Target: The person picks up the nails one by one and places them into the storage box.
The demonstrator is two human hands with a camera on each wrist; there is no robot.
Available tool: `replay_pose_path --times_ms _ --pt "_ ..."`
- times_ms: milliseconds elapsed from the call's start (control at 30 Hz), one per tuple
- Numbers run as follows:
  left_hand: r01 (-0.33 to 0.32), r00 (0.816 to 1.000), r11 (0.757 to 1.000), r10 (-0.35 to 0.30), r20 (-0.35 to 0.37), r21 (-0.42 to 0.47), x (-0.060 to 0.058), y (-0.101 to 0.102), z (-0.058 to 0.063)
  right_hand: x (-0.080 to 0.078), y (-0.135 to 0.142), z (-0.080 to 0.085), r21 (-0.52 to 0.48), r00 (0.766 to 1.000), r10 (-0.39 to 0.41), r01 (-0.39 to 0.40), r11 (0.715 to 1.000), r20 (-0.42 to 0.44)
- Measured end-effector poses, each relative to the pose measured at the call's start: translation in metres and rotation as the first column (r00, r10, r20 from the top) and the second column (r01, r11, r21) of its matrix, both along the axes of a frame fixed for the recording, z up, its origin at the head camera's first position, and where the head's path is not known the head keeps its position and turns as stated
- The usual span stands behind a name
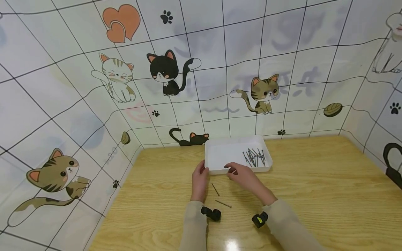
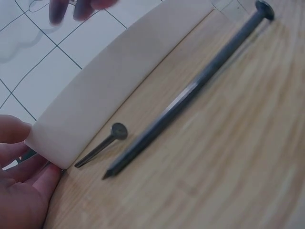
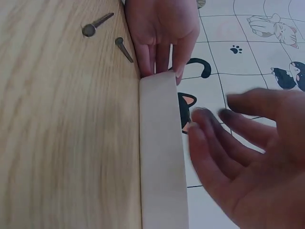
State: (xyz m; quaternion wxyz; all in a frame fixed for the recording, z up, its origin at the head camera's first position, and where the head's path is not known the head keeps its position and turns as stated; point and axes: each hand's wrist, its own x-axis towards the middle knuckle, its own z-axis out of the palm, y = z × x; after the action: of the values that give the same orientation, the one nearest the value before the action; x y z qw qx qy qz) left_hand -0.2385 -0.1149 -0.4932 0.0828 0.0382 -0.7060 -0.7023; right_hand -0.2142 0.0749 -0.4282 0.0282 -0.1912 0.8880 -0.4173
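At the front left corner of a white tray [image 1: 232,171], my left hand [image 1: 200,183] holds the rim, thumb on top and fingers against the side. My right hand [image 1: 246,177] hovers at the tray's front wall with loosely bent fingers; nothing held shows between them, though the right wrist view is blurred. Several dark nails [image 1: 254,158] lie loosely heaped in the tray's right part. Two more lie on the table between my forearms: one nail [image 1: 215,189] near the left hand, another nail [image 1: 223,203] closer to me, large in the left wrist view.
The tray stands on a light wood-grain table [image 1: 150,209], its back near the wall. White grid-patterned sheeting [image 1: 213,87] with cartoon cats surrounds the table at the back and both sides. A black wrist camera [image 1: 211,213] sits on the left sleeve, another camera [image 1: 260,219] on the right.
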Motion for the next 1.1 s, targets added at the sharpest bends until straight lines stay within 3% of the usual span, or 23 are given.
replay_pose_path --times_ms 233,600,900,1100 --pt "0.007 1.0 1.0 -0.007 -0.003 0.0 -0.002 0.001 0.003 0.005 -0.003 -0.005 0.021 0.989 0.147 -0.147 0.989 0.011" --pt "0.015 1.0 1.0 -0.015 -0.003 0.012 -0.003 0.003 0.003 0.01 -0.006 -0.014 0.041 0.97 0.224 -0.229 0.973 0.088" --pt "-0.015 1.0 1.0 0.015 0.015 -0.001 -0.001 0.003 0.006 0.016 -0.01 -0.013 0.047 0.95 0.295 -0.301 0.953 0.104" --pt "-0.021 0.999 1.0 0.021 0.038 0.01 -0.001 0.003 0.002 0.023 -0.014 -0.019 0.091 0.947 0.305 -0.314 0.945 0.099"
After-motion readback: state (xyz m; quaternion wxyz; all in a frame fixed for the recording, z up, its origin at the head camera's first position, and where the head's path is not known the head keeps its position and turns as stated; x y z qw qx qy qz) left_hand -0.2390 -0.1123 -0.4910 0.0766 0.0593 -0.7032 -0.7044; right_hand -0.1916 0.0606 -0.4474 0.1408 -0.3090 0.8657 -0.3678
